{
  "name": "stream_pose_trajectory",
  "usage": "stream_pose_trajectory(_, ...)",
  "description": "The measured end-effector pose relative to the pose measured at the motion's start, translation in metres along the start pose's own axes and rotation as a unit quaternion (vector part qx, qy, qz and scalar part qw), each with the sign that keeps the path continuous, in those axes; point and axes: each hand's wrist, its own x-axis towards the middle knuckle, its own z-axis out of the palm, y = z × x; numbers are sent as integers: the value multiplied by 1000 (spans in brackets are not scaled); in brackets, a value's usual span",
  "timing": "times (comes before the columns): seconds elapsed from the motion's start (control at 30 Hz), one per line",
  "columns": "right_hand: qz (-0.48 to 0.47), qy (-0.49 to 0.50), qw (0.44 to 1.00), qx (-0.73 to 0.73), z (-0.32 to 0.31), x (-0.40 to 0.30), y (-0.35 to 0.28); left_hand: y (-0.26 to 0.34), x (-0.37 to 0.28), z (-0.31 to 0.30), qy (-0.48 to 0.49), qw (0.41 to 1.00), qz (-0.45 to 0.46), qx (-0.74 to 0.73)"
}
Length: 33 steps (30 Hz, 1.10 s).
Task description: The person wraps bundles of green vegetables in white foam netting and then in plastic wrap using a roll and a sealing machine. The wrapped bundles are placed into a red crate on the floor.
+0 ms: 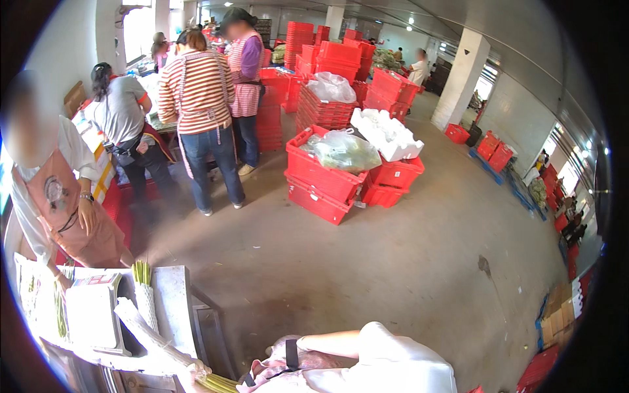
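At the lower left, my left hand (189, 377) is closed around a long bundle of green stems in a pale wrap (152, 336); the bare stem ends (218, 383) point towards my body. The bundle lies slantwise over a metal table (172, 294). Beside it stands another bunch of green stems (142, 272) in a white net sleeve. A flat white-topped device (93, 314), apparently a weighing scale, is left of both. My right forearm (329, 342) reaches from a white sleeve towards a pink garment and a black strap (292, 354); my right hand is hidden there.
A person in a pink apron (73, 211) stands across the table, one hand near more stems (60, 309). Several co-workers stand at a bench further back. Stacked red crates (324, 196) hold bagged produce (346, 150); a white foam box (388, 135) sits behind. A pillar (462, 78) rises at the right.
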Motion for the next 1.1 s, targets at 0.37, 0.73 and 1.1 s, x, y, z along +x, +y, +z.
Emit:
stream_pose_trajectory(0.37, 296, 173, 939, -40, -45, -31, 89, 3, -35, -28, 97, 992, 67, -51)
stream_pose_trajectory(0.73, 78, 191, 965, 162, -61, 73, 103, -20, -40, -16, 136, 979, 140, -58)
stream_pose_trajectory(1.1, -90, 139, 984, 66, -44, 66, -29, -12, -69, -8, 165, 965, 169, -110)
